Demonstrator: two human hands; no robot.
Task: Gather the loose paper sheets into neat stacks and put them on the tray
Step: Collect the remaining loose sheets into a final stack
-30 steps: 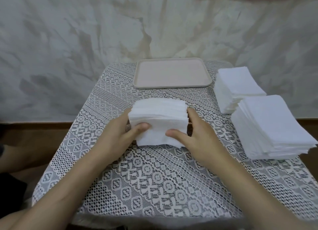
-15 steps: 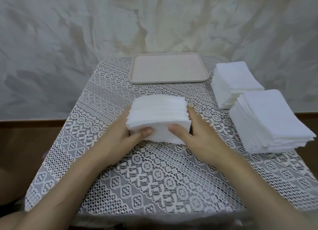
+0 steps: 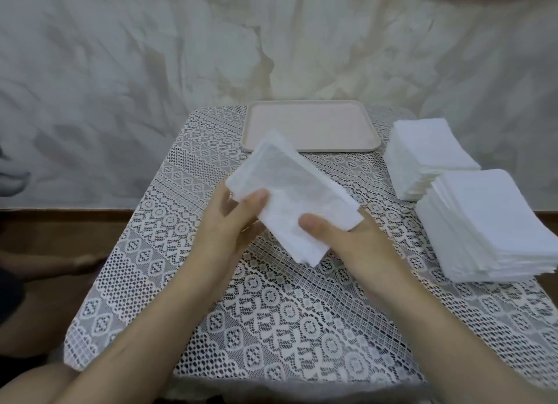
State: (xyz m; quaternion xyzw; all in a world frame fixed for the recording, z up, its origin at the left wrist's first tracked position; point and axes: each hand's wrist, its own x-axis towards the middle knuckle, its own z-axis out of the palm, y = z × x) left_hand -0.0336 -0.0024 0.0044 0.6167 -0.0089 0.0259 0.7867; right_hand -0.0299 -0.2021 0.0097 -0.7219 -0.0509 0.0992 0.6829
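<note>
Both hands hold a white stack of paper sheets (image 3: 290, 195) lifted off the table and tilted on edge, turned diagonally. My left hand (image 3: 232, 222) grips its near left side with the thumb on top. My right hand (image 3: 341, 237) grips its near right side, thumb on the sheets and fingers underneath. The pale pink tray (image 3: 311, 125) lies bare at the far middle of the table, just beyond the held stack. Two more white stacks sit on the right: a far stack (image 3: 428, 156) and a taller near stack (image 3: 495, 222).
A white lace cloth (image 3: 271, 313) covers the small table. A wrinkled pale sheet (image 3: 151, 56) hangs as a backdrop behind it. The table edges drop off at left, right and front. A person's leg (image 3: 45, 261) shows at lower left.
The stack was lying flat on the cloth between my hands. Now both hands have lifted it, tipped it up and rotated it diagonally above the table.
</note>
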